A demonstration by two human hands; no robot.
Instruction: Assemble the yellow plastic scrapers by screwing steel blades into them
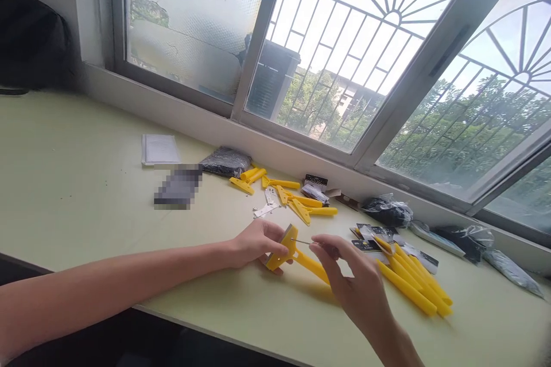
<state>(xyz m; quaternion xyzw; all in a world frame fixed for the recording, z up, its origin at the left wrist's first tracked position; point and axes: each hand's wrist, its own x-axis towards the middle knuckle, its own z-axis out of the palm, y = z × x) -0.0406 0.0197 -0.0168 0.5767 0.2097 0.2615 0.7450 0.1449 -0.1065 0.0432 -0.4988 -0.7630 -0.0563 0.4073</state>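
Note:
Near the front of the table my left hand (262, 245) is closed round the head of a yellow scraper (307, 265), its handle slanting down to the right. A metal strip lies along the scraper head's outer edge. My right hand (350, 275) pinches a screwdriver (305, 241), whose thin shaft meets a screw hole in the scraper head. Most of the screwdriver's handle is hidden by my fingers. Behind my hands lie several yellow scraper parts (307, 201), along with metal plates (267, 205) and small screws.
Several yellow handles (415, 281) lie on black cards to the right. Plastic-wrapped packets (387, 210) line the window wall. Further left are a black wrapped packet (227, 161), a white envelope (160, 149) and a blurred dark object (178, 186). The table's front edge (193, 330) runs below my forearms.

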